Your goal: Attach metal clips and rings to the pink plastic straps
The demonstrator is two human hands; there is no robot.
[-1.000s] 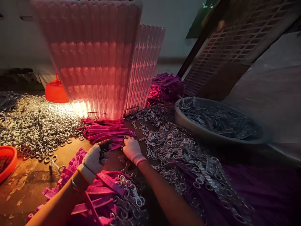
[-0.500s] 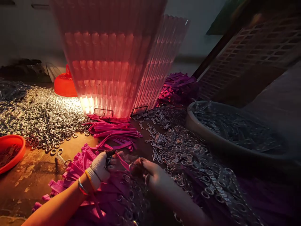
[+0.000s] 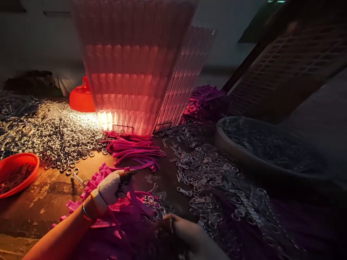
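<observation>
Your left hand [image 3: 110, 188], in a knit white glove near the desk's front edge, has thumb and fingers pinched on a flat pink strap [image 3: 133, 198] that hangs from the grip, its long axis running down and slightly right toward you over the heap of pink straps [image 3: 89, 187]. Your forearm rises from the lower left corner, wrist level. Farther right, your right hand [image 3: 187, 236] lies low in shadow on the pile of shiny metal rings [image 3: 217, 187]; I cannot tell how its fingers are set.
</observation>
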